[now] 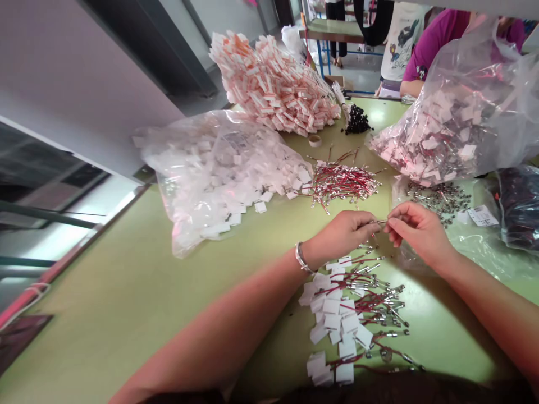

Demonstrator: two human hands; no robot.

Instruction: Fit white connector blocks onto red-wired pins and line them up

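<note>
My left hand (pixel 356 227), with a silver bracelet (pixel 301 257) at the wrist, pinches a thin wire lead (pixel 382 221) whose metal end shows between the hands. At that end the fingertips of my right hand (pixel 415 227) are closed, almost touching the left ones; whatever small part they grip is mostly hidden. Just below the hands lie red wire leads (pixel 370 300) with metal ends and white square tags (pixel 332 321) in a loose column. Beyond my left hand sits a pile of short red wires (pixel 345 182) with metal terminals.
A clear bag of white tags (pixel 227 168) spills onto the green table (pixel 168 303). Behind it rises a heap of orange-and-white pieces (pixel 273 84), beside black-tipped wires (pixel 357 119) and a tape roll (pixel 314 140). Small metal parts (pixel 440 196) lie under a filled bag (pixel 455 123). A person in purple (pixel 438 39) is opposite.
</note>
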